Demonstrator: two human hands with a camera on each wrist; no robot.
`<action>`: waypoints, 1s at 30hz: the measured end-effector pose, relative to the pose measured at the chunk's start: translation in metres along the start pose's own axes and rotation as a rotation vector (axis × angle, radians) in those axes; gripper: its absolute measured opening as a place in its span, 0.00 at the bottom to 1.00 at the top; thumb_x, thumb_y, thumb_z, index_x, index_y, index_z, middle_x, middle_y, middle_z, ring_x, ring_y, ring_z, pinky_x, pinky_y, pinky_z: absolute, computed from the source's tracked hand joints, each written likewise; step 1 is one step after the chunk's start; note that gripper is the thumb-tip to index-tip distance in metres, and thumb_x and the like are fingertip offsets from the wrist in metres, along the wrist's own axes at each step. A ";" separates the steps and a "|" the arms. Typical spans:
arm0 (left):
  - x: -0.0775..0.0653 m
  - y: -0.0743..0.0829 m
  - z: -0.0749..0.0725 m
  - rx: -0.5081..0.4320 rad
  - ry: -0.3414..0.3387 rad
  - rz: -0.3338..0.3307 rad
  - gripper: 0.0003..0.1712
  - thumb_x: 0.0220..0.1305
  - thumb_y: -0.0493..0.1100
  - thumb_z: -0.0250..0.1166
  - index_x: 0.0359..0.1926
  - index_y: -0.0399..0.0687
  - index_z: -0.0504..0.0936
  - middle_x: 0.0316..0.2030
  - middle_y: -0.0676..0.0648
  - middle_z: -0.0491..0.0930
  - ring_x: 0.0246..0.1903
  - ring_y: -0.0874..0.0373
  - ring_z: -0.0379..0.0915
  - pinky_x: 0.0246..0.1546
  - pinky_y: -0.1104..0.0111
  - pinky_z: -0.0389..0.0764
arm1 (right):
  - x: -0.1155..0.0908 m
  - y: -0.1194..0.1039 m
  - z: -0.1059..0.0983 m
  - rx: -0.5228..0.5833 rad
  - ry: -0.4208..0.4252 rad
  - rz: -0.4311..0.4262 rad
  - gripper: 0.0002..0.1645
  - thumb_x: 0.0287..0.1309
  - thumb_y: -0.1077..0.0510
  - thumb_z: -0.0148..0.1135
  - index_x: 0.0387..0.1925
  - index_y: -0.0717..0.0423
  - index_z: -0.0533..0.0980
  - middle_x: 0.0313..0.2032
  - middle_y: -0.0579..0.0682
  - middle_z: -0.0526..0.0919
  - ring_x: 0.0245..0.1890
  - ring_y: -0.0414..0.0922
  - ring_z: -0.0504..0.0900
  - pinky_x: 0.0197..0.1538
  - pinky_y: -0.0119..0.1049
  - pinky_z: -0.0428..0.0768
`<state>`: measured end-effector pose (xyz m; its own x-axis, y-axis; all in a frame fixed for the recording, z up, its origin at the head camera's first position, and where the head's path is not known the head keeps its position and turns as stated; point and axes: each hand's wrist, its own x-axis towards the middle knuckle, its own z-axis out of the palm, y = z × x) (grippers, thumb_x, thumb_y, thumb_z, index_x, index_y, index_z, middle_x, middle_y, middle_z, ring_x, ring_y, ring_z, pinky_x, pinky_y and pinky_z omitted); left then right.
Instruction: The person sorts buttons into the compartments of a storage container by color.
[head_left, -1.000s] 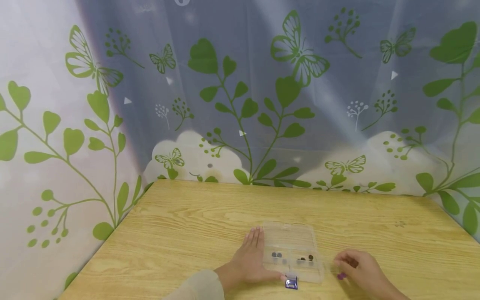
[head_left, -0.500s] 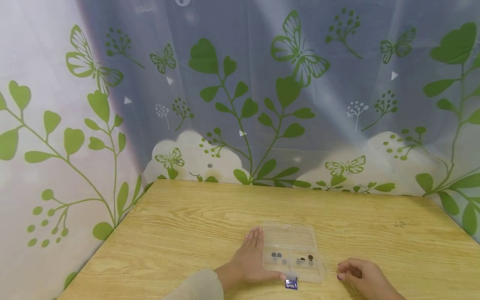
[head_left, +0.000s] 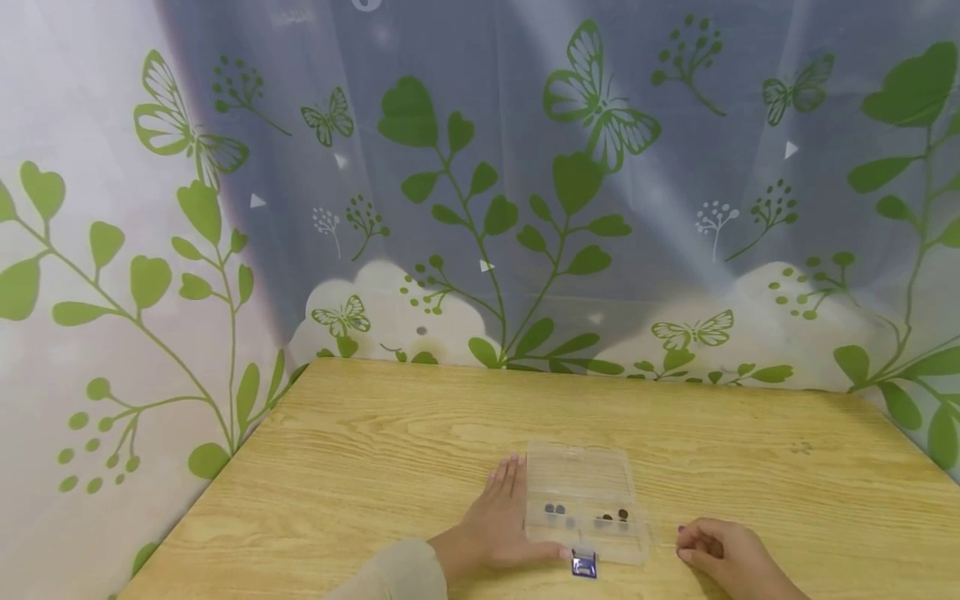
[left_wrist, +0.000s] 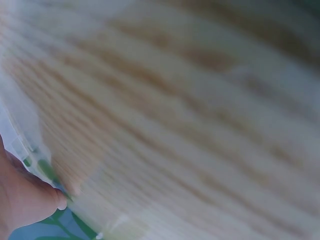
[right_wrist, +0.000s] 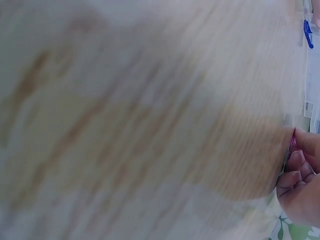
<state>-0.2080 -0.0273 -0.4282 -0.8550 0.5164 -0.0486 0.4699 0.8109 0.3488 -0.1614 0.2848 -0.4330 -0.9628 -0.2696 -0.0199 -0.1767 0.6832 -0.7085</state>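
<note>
A clear plastic compartment box (head_left: 581, 473) lies with its lid folded back on the wooden table. Two grey discs (head_left: 555, 509) and a few dark brown discs (head_left: 622, 515) sit in separate compartments. My left hand (head_left: 495, 521) rests along the box's left side, fingers straight, thumb reaching across the front beside a small blue tag (head_left: 584, 565). To the right of the box, my right hand (head_left: 723, 546) pinches a small purple piece (right_wrist: 293, 140) between thumb and fingers. Part of that piece is hidden by the fingertips.
The wood-grain table (head_left: 360, 450) runs back to a patterned curtain (head_left: 480, 208) with green leaves and butterflies. A faint clustered mark (head_left: 801, 447) shows on the tabletop at the right.
My right fingers, earlier over the purple bit on the table, have closed on it and drawn slightly right. The left hand and the box stay put.
</note>
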 end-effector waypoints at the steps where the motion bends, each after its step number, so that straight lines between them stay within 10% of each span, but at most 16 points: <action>1: 0.000 0.000 0.000 0.004 0.001 0.002 0.68 0.48 0.80 0.51 0.71 0.34 0.39 0.72 0.34 0.39 0.72 0.44 0.36 0.72 0.57 0.47 | 0.000 0.000 0.000 0.004 -0.002 0.000 0.08 0.57 0.58 0.61 0.32 0.60 0.76 0.38 0.54 0.82 0.28 0.25 0.68 0.29 0.25 0.73; 30: 0.001 -0.002 0.003 0.008 -0.015 0.002 0.69 0.48 0.81 0.50 0.71 0.34 0.39 0.72 0.34 0.38 0.72 0.44 0.34 0.72 0.57 0.46 | -0.001 -0.002 0.001 -0.002 0.015 0.020 0.09 0.57 0.58 0.60 0.28 0.60 0.72 0.22 0.44 0.70 0.22 0.29 0.63 0.24 0.26 0.67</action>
<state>-0.2096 -0.0278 -0.4320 -0.8507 0.5220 -0.0621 0.4733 0.8119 0.3418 -0.1602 0.2830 -0.4326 -0.9691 -0.2456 -0.0241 -0.1572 0.6897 -0.7068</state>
